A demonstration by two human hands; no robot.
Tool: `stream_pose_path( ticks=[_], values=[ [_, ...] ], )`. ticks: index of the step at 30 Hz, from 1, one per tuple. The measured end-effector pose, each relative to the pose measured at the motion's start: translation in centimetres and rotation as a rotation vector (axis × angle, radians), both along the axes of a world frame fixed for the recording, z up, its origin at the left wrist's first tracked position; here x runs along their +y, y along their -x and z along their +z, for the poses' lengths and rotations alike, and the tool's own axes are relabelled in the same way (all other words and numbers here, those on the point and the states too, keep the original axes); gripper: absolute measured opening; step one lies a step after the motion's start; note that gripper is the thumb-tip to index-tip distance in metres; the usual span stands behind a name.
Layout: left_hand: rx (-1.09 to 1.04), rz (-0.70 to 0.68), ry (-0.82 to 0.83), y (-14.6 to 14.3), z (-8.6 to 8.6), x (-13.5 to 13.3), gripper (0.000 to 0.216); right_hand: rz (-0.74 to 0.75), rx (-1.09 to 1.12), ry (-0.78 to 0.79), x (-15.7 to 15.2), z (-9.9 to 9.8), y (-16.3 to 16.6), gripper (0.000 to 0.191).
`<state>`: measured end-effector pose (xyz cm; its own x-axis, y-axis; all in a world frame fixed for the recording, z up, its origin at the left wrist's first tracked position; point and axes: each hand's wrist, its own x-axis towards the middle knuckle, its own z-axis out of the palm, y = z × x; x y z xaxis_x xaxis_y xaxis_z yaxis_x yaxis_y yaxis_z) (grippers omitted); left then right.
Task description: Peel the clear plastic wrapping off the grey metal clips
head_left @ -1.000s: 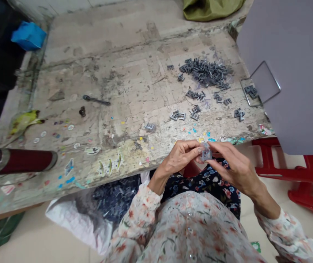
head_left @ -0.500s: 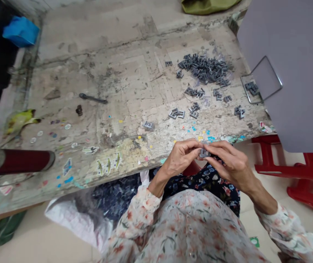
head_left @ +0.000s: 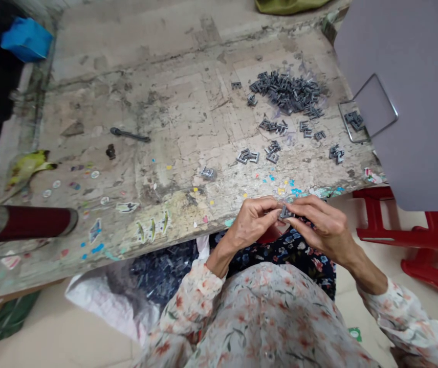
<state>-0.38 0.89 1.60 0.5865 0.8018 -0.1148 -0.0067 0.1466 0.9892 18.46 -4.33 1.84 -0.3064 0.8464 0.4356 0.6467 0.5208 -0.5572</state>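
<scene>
Between my two hands, just off the table's front edge, is a small dark grey plastic piece (head_left: 285, 211). My left hand (head_left: 255, 217) pinches it from the left with thumb and forefinger. From the right, the thumb and fingers of my right hand (head_left: 321, 222) close on the same piece; my fingertips cover part of it. On the table, a large pile of similar grey E-shaped pieces (head_left: 288, 92) lies toward the back right. Smaller clusters (head_left: 247, 156) of them lie nearer to me, and one piece with clear film (head_left: 207, 173) sits left of these.
A worn wooden table (head_left: 180, 107) spans the view. On its left lie a dark red flask (head_left: 30, 223), a dark grey rod-like tool (head_left: 130, 135) and a banana peel (head_left: 29, 166). A grey panel (head_left: 407, 102) stands at right, above red stools (head_left: 407, 235). An open sack (head_left: 115, 301) sits below.
The grey piece has turned slightly between my fingertips. Both hands keep nearly the same place, and the view has shifted only a little.
</scene>
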Motion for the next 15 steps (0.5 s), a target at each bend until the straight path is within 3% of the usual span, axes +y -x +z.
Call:
stream_pose_path(
  ticks=[7,10,15],
  values=[
    [0.038,-0.069,0.102,0.4,-2.0,2.1,0.031,0.096,-0.091,-0.092,2.1,-2.3,-1.2,0.035],
    [0.13,0.116,-0.16,-0.4,-4.0,2.7,0.022,0.096,-0.055,-0.065,3.8,-3.8,-1.4,0.034],
    [0.357,0.44,-0.608,-2.0,-7.3,1.5,0.02,-0.185,0.105,-0.058,4.8,-6.9,-0.1,0.019]
  ],
)
